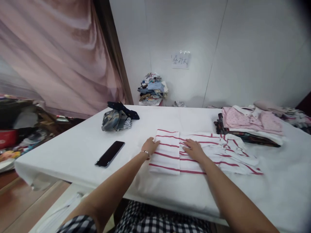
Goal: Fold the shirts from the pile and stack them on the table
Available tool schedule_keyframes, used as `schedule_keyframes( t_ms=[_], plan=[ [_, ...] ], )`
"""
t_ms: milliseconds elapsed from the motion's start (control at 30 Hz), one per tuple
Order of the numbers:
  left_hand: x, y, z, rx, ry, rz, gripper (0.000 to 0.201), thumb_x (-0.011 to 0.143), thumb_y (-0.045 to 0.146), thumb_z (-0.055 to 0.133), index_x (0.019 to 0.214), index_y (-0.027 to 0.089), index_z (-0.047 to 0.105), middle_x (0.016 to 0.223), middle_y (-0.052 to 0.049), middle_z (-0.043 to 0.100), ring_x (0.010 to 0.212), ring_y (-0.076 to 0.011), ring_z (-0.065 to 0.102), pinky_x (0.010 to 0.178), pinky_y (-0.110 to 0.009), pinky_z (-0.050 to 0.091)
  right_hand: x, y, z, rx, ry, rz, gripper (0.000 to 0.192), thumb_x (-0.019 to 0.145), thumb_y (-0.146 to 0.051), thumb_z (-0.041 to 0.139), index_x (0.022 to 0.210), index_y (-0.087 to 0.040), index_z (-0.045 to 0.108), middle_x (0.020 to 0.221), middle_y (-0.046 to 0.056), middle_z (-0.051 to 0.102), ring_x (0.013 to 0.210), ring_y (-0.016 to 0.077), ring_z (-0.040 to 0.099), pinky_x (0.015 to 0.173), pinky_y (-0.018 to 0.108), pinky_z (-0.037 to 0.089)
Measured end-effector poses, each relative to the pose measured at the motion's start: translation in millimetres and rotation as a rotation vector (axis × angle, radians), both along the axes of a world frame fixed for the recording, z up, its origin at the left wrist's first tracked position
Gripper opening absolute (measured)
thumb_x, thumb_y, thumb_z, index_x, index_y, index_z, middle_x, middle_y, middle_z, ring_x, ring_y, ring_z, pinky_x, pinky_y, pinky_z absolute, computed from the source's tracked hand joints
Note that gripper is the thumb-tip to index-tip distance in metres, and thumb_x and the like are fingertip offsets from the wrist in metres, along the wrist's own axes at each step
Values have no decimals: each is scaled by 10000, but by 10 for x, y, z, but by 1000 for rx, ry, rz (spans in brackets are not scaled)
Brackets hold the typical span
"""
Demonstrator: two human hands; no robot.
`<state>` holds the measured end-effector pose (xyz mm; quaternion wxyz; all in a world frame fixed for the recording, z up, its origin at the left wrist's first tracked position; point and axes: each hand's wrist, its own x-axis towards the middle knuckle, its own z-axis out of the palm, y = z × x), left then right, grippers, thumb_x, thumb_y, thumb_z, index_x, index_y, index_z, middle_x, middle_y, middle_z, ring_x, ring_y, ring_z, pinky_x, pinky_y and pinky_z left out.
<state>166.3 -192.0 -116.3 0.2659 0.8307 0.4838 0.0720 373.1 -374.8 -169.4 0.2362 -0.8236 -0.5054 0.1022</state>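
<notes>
A white shirt with red stripes (167,155) lies lengthwise on the table in front of me, its left end folded over into a flat panel. The collar end, at the right, is rumpled. My left hand (150,147) rests at the left edge of the folded panel, fingers stretched over the cloth. On the shirt just right of the panel's edge lies my right hand (194,150), its fingers spread flat. Neither hand grips the fabric.
A black phone (110,153) lies left of the shirt. Crumpled dark clothes (116,119) sit behind it. Folded shirts are stacked at the right, a pink shirt (252,119) on top. A clothes pile (153,89) stands beyond the white table (73,145), below a paper sign (181,60).
</notes>
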Motion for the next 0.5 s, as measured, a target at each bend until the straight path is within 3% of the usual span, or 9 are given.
schedule_keyframes(
  t_ms=[133,200,300,400,500],
  plan=[
    [60,-9,-119,-16,55,6,518,800,565,567,1113,154,609,1143,-162,694,1017,-297,665,801,-339,495,-21,-4,38,10,0,3,419,907,-382,494,1289,-253,609,1476,69,475,1415,260,338,1159,505,193],
    [132,-38,-62,-8,48,-13,405,796,492,599,1019,156,636,1093,-144,713,985,-280,672,781,-312,489,-49,-30,75,49,-3,-8,437,901,-361,504,1315,-246,585,1461,78,493,1402,263,360,1155,507,207],
    [120,-5,144,43,-5,-21,329,855,424,530,1018,157,629,1107,-117,711,1006,-240,657,805,-280,474,-125,-92,153,171,-74,3,450,908,-341,498,1338,-223,554,1419,90,537,1389,263,381,1165,504,185],
    [-90,229,327,107,-29,12,344,877,411,471,1051,154,618,1153,-127,691,1074,-261,625,856,-308,461,-227,-131,223,247,-157,71,422,935,-365,467,1327,-232,550,1388,82,568,1374,246,402,1174,491,163],
    [-383,566,299,160,89,81,331,826,396,503,992,147,642,1120,-161,698,1060,-293,638,844,-323,475,-320,-111,235,121,-137,173,409,947,-394,455,1315,-247,555,1422,84,535,1365,244,414,1158,499,206]
  ],
)
